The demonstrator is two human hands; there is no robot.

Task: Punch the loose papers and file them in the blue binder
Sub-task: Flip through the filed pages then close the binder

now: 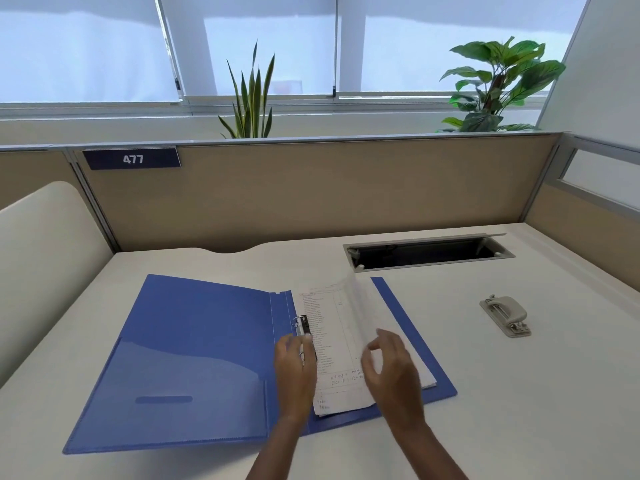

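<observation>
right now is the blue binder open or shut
Open. The blue binder lies spread flat on the desk, its front cover folded out to the left, the papers exposed on its right half beside the ring clip.

The binder (194,358) lies open on the desk (519,393). Papers (332,341) lie in the binder's right half. The punch (505,315) sits right of the binder, well apart.
</observation>
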